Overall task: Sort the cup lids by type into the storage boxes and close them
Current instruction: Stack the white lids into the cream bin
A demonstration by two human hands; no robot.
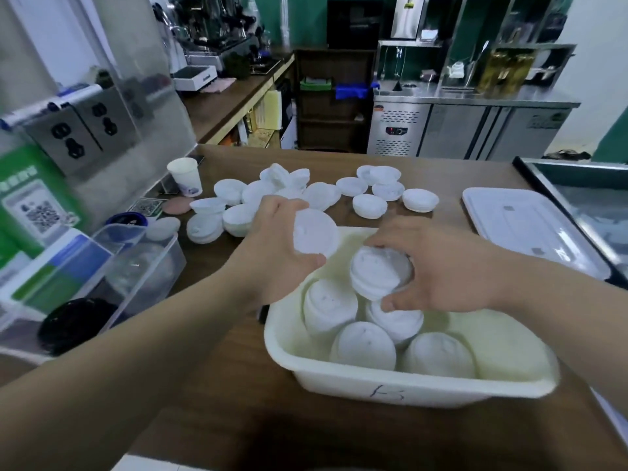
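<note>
A white storage box (384, 385) stands on the wooden counter in front of me, with several stacks of white cup lids (363, 345) inside. My left hand (275, 253) grips a stack of white lids (314, 234) above the box's far left corner. My right hand (441, 266) holds another lid stack (379, 273) over the box, just above the lids lying in it. More loose white lids (306, 195) lie scattered across the counter behind the box. The box's flat white cover (530, 232) lies to the right.
A clear plastic box (136, 266) with a black lid (76, 324) in it sits at the left. A paper cup (186, 176) stands behind it by a wall panel with sockets (85, 130). A dark tray edge (577, 198) borders the right side.
</note>
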